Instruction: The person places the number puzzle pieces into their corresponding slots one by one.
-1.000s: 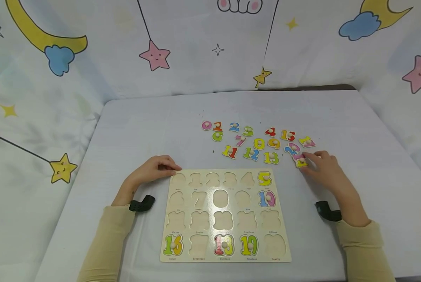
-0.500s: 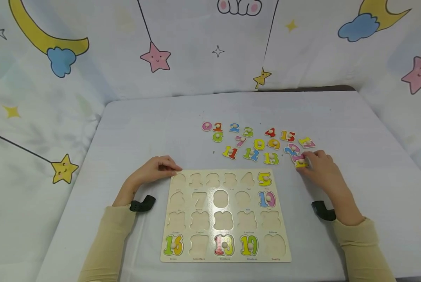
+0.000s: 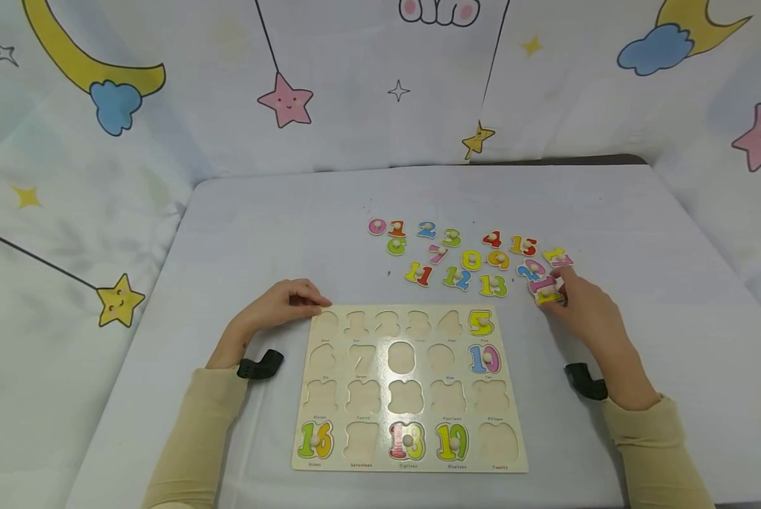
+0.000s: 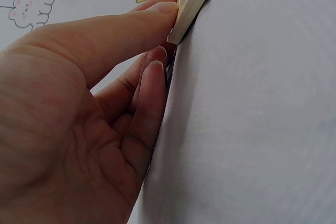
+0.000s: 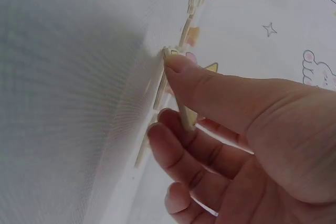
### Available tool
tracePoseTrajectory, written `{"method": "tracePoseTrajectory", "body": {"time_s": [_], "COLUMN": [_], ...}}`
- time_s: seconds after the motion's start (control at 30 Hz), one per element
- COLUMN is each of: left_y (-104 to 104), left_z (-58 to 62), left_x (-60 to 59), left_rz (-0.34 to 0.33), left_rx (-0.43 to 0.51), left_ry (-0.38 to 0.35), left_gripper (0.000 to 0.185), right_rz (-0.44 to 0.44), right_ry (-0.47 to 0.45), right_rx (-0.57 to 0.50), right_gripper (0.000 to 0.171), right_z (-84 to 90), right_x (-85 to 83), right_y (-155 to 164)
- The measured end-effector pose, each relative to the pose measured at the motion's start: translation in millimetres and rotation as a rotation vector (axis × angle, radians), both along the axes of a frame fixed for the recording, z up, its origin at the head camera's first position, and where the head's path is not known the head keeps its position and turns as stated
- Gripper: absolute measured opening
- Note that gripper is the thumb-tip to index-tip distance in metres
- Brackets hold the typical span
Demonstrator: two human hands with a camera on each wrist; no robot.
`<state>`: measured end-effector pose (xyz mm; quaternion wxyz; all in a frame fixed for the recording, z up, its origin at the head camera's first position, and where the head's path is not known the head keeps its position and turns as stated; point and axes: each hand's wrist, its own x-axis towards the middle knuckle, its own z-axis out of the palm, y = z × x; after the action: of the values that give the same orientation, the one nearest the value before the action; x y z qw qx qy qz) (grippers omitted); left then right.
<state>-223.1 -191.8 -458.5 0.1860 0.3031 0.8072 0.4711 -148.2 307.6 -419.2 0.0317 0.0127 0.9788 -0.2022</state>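
At its far left corner, my left hand (image 3: 285,304) pinches the wooden number puzzle board (image 3: 426,375). In the left wrist view, the thumb lies on the rim of the board (image 4: 193,11), with other fingers curled beside and below it. To the right, my right hand (image 3: 590,311) grips a pink-and-yellow number puzzle piece (image 3: 546,288), apparently a 14, between thumb and fingers. The right wrist view shows that piece (image 5: 187,119) tilted, mostly edge-on. Just behind it lie the 20 piece (image 3: 533,268) and the 17 piece (image 3: 558,257).
Loose number pieces, among them the 13 (image 3: 494,285), 12 (image 3: 457,278) and 11 (image 3: 419,274), lie in rough rows behind the board. The 5 (image 3: 481,323), 10 (image 3: 485,359), 16 (image 3: 315,440), 18 (image 3: 407,441) and 19 (image 3: 452,442) sit in the board's recesses.
The pink-and-yellow piece has tipped up slightly in my right hand, whose fingers have shifted round its far side. My left hand stays at the board's corner.
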Motion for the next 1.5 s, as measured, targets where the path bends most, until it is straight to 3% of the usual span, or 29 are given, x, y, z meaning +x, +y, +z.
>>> {"method": "tracePoseTrajectory", "body": {"time_s": [0.2,0.47,0.8,1.0,1.13,1.23,1.5], "left_y": [2,10,-1,2,7,10,9], "left_z": [2.5,26.2,-0.8,3.6,19.9,30.0,25.0], "left_x": [1.8,12.8,0.7,3.1,9.4,13.0,11.3], "left_rz": [0.010,0.006,0.007,0.016,0.017,0.011,0.010], "left_rx": [-0.008,0.024,0.013,0.003,-0.001,-0.013,0.003], "left_ry": [-0.006,0.001,0.011,0.015,0.000,-0.007,0.004], "left_gripper": [0.018,0.018,0.017,0.017,0.017,0.017,0.017], "right_rz": [0.034,0.112,0.172,0.248,0.374,0.441,0.505], "right_ry": [0.054,0.085,0.031,0.052,0.092,0.070,-0.010], "right_rx": [0.031,0.029,-0.005,-0.093,-0.214,-0.283,-0.338], "right_gripper": [0.039,0.028,0.027,0.035,0.039,0.036,0.036], "right_z": [3.8,7.0,13.0,24.6,29.8,31.5,27.1], "right_x": [2.5,4.0,8.9,14.8,19.5,22.1,27.1], "right_y": [-3,-6,-3,-13,-33,-47,-72]}}
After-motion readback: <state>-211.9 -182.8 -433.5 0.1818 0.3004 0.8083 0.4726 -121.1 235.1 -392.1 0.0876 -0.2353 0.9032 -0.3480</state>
